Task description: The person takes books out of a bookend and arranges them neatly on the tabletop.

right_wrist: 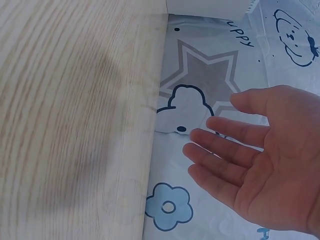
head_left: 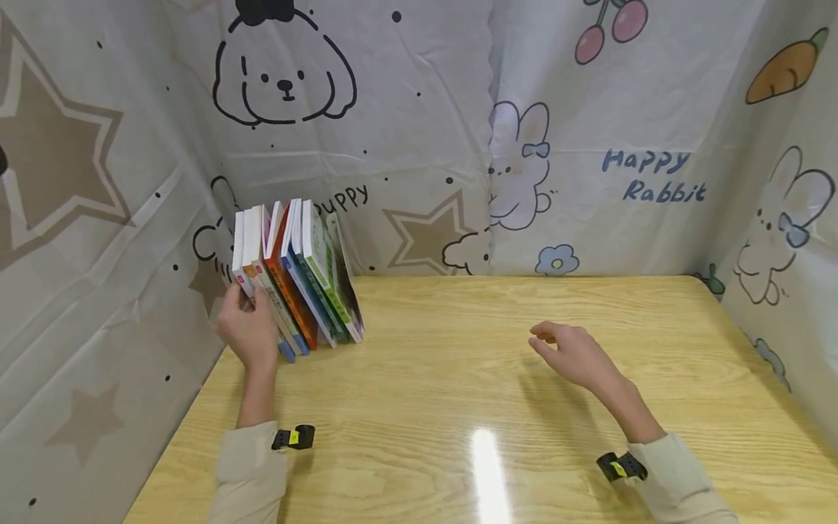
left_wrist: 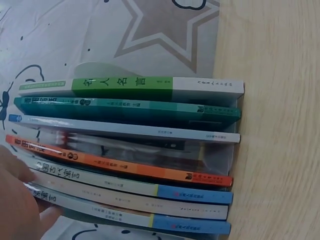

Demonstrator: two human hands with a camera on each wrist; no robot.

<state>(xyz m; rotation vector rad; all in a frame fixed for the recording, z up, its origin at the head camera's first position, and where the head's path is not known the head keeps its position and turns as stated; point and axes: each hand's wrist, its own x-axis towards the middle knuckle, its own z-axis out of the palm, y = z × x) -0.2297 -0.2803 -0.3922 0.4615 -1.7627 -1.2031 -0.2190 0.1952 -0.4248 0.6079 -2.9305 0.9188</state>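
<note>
Beige sleeves [head_left: 252, 466] are reaching in from the foreground; the left hand [head_left: 247, 327] is pinching books [head_left: 306, 287] at their row's left end, how many being unclear; the row is standing at the wooden table's [head_left: 419, 378] far left, spines facing out; the right hand [head_left: 579, 353] is hovering well apart, fingers relaxed; patterned cloth [head_left: 406, 131] is hanging behind.

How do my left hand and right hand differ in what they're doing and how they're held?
Your left hand pinches at the left end of the row of books, while your right hand holds nothing, apart from the table. The left hand's fingers are curled; the right hand's are relaxed and slightly spread, palm showing in the right wrist view. Both are bare and extend from light sleeves.
</note>
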